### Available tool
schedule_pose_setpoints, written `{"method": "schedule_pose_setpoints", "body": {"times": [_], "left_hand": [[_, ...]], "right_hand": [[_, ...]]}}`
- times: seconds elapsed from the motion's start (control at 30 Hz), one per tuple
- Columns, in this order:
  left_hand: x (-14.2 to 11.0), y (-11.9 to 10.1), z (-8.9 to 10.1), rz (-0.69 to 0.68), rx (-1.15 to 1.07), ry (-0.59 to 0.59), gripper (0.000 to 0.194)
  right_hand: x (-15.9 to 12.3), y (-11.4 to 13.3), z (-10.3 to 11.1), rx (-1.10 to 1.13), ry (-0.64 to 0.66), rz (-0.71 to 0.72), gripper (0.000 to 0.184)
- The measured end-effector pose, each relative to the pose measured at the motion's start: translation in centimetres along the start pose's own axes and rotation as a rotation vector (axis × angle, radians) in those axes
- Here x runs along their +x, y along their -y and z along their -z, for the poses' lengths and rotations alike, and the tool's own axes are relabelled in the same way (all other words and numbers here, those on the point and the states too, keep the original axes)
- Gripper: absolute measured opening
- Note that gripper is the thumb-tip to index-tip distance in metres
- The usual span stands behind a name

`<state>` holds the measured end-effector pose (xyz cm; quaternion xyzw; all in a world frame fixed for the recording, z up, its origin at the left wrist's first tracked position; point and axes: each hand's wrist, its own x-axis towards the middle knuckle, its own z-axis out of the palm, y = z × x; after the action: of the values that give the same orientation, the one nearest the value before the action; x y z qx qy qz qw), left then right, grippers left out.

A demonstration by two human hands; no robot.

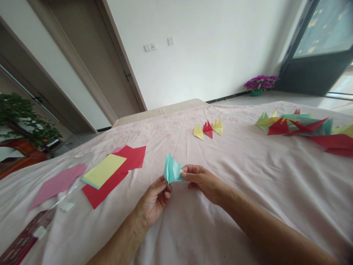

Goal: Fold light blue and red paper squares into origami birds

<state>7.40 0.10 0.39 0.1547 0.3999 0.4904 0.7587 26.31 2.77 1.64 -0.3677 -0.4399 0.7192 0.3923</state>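
A light turquoise folded paper figure (pixel 172 171) is held up between both hands, just above the cloth. My left hand (pixel 156 200) pinches its lower left corner between thumb and fingers. On the other side, my right hand (pixel 202 179) grips the right end with thumb and forefinger. The figure has tall pointed layers at its left and a small point near the right fingertips. Beyond the hands stand three small folded paper pieces: a yellow one (pixel 198 132), a red one (pixel 207 129) and another yellow one (pixel 217 127).
Yellow sheets (pixel 106 169) lie over red sheets (pixel 135 157) on the left, beside a pink sheet (pixel 57 184) and a dark red package (pixel 24 235). Several folded figures, including a red one (pixel 278 127), cluster at the right. A pale pink cloth (pixel 248 206) covers the surface.
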Motion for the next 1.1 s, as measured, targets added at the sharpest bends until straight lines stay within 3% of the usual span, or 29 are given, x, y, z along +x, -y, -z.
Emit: {"method": "schedule_pose_setpoints", "body": {"times": [0.17,0.5,0.87,1.1], "left_hand": [[0.2,0.1,0.2,-0.017,-0.072,-0.028,0.013],[-0.1,0.3,-0.2,-0.093,-0.027,-0.112,0.021],[-0.1,1.1,-0.4,-0.176,0.151,-0.087,0.026],[-0.1,1.1,-0.3,-0.161,0.2,-0.069,0.027]], "right_hand": [[0.1,0.0,0.2,-0.019,0.036,0.019,0.027],[0.0,0.1,0.4,-0.104,0.081,-0.003,0.026],[-0.1,0.4,0.7,-0.186,0.067,0.012,0.024],[0.0,0.2,0.8,-0.2,0.138,0.069,0.038]]}}
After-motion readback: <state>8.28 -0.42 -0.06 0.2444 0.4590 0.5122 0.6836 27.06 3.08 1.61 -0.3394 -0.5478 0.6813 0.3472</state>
